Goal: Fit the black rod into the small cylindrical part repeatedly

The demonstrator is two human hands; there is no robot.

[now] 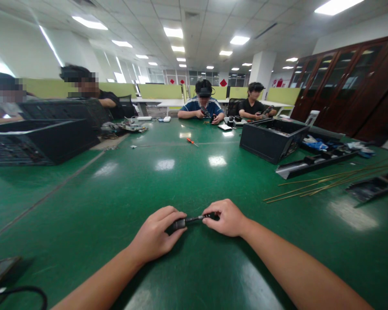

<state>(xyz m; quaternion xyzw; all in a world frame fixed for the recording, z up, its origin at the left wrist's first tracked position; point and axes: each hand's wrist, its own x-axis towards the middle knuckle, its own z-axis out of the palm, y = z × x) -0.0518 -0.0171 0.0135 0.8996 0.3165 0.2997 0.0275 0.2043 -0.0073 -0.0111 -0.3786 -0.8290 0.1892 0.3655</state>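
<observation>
My left hand (160, 230) is closed around the thick, dark body of a black screwdriver-like tool (180, 223), low over the near middle of the green table. A thin shaft runs from that body towards my right hand (225, 218). There my fingers pinch a small black piece (215, 216) with pale marks, at the shaft's far end. Whether the shaft sits inside this piece or only touches it, I cannot tell. My fingers partly hide both the tool's body and the small piece.
On the green table (136, 185) lies an orange-handled screwdriver (190, 141). Black metal cases stand left (67, 142) and right (261, 142). Thin brass-coloured rods (310, 189) and a dark metal rail (284, 171) lie at right. Several people sit around the table.
</observation>
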